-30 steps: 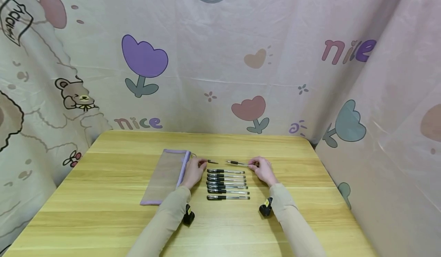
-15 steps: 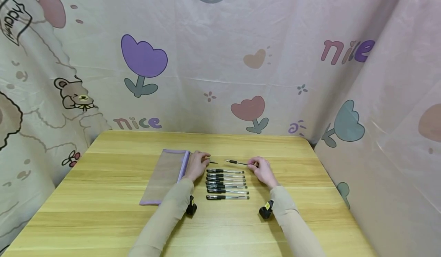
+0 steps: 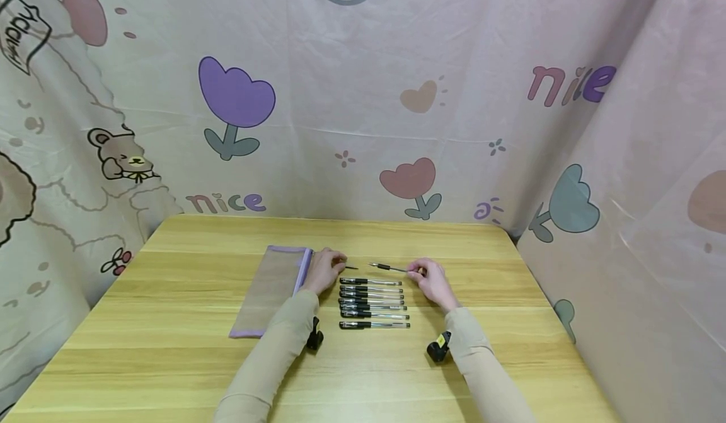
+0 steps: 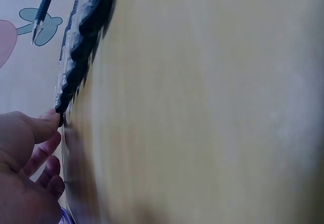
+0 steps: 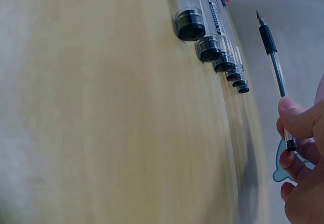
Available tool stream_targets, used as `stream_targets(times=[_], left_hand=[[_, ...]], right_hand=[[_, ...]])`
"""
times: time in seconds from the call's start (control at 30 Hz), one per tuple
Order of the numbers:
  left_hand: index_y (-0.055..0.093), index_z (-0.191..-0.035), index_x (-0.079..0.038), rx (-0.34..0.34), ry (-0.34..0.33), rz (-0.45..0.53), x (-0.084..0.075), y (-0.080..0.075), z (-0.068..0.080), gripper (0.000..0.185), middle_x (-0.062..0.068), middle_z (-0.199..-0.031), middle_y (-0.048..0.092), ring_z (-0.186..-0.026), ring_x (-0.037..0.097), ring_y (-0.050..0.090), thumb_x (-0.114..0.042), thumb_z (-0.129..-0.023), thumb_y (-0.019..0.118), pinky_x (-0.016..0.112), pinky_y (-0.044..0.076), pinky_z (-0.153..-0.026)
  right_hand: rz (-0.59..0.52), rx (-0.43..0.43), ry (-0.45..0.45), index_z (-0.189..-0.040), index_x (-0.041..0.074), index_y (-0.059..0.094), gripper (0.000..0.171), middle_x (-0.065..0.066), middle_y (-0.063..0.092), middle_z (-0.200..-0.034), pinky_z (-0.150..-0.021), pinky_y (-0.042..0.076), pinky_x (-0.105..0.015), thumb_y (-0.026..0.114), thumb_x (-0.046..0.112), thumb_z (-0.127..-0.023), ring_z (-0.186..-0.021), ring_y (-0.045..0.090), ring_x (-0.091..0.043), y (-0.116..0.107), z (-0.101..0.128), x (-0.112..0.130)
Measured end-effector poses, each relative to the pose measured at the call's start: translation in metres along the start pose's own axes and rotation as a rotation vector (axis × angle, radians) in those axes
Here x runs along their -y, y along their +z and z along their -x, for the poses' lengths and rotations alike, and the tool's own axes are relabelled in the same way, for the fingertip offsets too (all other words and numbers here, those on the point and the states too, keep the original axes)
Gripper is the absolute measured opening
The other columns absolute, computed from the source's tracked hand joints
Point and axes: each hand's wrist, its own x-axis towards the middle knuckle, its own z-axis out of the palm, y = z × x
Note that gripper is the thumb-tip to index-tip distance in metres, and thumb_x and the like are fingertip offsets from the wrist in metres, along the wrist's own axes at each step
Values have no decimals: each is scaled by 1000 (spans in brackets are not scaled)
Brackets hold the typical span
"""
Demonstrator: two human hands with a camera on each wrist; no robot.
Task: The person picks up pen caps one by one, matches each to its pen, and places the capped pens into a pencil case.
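Above the pen row (image 3: 373,302), the right hand (image 3: 433,279) still pinches the uncapped pen (image 3: 391,267), the left hand (image 3: 324,270) its cap (image 3: 349,266), barely moved.

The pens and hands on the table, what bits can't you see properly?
- Cap in the left hand: the head view shows it too small, and fingers cover most of it.
- Row of pens: the right wrist view cuts them off at the top edge.
- Uncapped pen: the left wrist view's top edge cuts it off; the right hand is out of that view.
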Motion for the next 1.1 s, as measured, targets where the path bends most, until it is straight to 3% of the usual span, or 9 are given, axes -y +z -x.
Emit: stream_targets(times=[0.67,1.1], left_hand=[[75,-106,-5,-29,-22,-17,-1,3,1,14,14,-109,68,-105,32,61,-9,-95,67,48,50,-97],[72,-103,2,-68,33,48,-1,0,4,12,16,-101,73,-99,33,66,-1,-96,63,49,52,-95]], right_hand=[[-8,8,14,-98,4,73,7,-10,70,-94,-80,47,-29,70,4,-91,-86,58,-17,1,1,-1],[-2,9,-1,-98,5,73,8,-9,71,-96,-80,45,-29,71,5,-91,-86,56,-16,0,1,2]])
